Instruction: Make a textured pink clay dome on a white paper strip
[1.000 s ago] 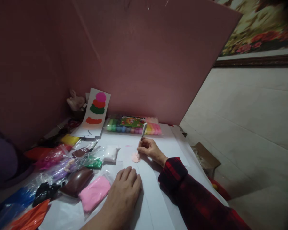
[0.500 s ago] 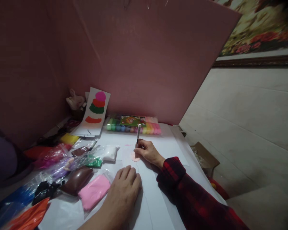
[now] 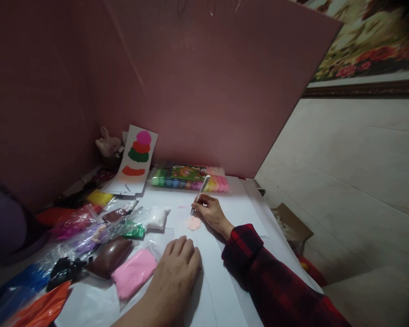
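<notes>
On the smooth white paper [image 3: 221, 290], the left hand [image 3: 179, 268] lies palm down, fingers side by side and gripping nothing visible, just beside a soft pink slab [image 3: 134, 272] in glossy clear plastic. The right hand [image 3: 213, 213] pinches a slim fork [image 3: 204, 184], its long axis slanting from a pale handle, up and right, down to narrow tines. A small, round, rough-surfaced pale pink disc [image 3: 193, 223] lies ahead of the left hand but nearer the right, off that hand's left side, its far edge by the tines.
</notes>
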Motion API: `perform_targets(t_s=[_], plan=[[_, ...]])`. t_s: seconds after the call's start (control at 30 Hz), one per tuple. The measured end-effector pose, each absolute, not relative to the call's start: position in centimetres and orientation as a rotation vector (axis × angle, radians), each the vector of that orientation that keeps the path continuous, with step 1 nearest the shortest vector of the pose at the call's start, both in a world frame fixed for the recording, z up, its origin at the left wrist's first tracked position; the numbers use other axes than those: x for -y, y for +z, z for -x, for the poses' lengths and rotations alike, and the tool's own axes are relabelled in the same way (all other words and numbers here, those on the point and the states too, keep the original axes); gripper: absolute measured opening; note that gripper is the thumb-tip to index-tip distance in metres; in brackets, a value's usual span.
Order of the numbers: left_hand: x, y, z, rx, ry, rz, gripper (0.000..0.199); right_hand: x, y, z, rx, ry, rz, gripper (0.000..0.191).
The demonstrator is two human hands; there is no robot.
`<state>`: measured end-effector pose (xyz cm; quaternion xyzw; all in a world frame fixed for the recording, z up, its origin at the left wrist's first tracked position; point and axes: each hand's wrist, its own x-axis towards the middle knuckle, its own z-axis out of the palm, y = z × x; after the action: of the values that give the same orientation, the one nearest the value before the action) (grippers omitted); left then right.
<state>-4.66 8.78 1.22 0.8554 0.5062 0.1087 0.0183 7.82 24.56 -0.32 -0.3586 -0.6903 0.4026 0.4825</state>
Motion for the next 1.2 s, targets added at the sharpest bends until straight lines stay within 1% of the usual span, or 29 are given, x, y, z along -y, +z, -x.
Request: perform_targets(t_s=[0.13, 0.3, 0.7, 0.8, 0.97, 1.2], plan=[[-8.8, 1.2, 4.7, -1.569, 0.388, -2.649, 0.025, -24.6, -0.3, -8.1, 1.637, 0.966, 0.894, 0.011], [-8.7, 1.1, 4.8, -1.553, 0.498, -2.631, 0.025, -24.2, 0.1, -8.2, 1.747, 1.023, 0.885, 0.008], [-8.7, 1.2, 4.8, -1.549, 0.517, -2.634, 0.026, -24.8, -0.3, -8.0, 1.631, 0.926, 0.910, 0.011], [-8.7, 1.2, 4.9, -1.544, 0.513, -2.635, 0.028, -24.7, 0.1, -8.6, 1.652, 0.965, 0.914, 0.009], [-8.6, 1.2, 4.9, -1.541, 0.536, -2.630, 0.029, -24.5, 0.6, -8.7, 1.769, 1.110, 0.889, 0.010], [-8.6, 1.2, 4.7, -1.570, 0.493, -2.632, 0.026, -24.6, 0.2, -7.7, 1.661, 1.076, 0.882, 0.015]])
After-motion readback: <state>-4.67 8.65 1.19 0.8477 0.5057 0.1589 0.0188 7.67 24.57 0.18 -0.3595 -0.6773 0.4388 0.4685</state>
